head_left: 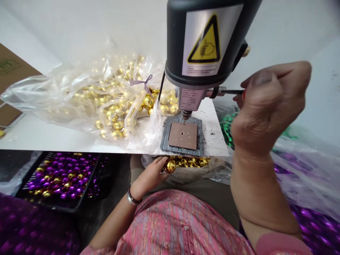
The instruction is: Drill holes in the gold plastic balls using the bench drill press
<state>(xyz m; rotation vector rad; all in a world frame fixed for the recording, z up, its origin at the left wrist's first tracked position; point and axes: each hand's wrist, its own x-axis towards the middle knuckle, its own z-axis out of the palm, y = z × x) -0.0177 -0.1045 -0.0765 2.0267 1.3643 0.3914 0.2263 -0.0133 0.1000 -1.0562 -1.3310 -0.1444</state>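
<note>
My left hand (154,173) holds a shiny gold ball (170,166) between thumb and fingers, just below the table's front edge. My right hand (271,99) is raised on the right, closed round the end of the lever (231,91) of a black drill press (202,42). Under the drill's chuck (186,114) lies a brown square plate (182,136) with a small hole, set on a grey metal base (166,132). The thin bit points down close to the plate's back part.
Clear plastic bags of gold balls (114,117) lie on the white table (53,136). A black basket (79,202) of purple and gold balls stands lower left. More gold balls (191,162) sit in a bag below the table edge; green and purple ones are at right.
</note>
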